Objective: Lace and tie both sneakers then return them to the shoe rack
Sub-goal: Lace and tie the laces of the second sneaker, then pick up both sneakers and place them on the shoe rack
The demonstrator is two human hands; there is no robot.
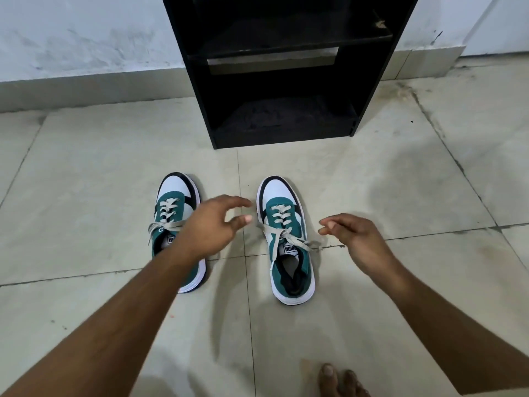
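Observation:
Two green, white and black sneakers stand side by side on the tiled floor, toes pointing to the black shoe rack (369, 90). The left sneaker (174, 196) and the right sneaker (286, 253) both carry pale laces threaded through the eyelets, with loose ends crossed over the tongues. My left hand (211, 224) hovers over the left sneaker's inner side, fingers spread, holding nothing. My right hand (355, 233) hangs just right of the right sneaker, fingers loosely curled, with nothing visibly in them; a lace end (316, 245) lies just below its fingertips.
The rack stands against a white wall (86, 38) and its lower shelves hold no shoes. Bare toes (340, 379) show at the bottom edge. Pale floor tiles (400, 181) with dark grout lines stretch around the sneakers.

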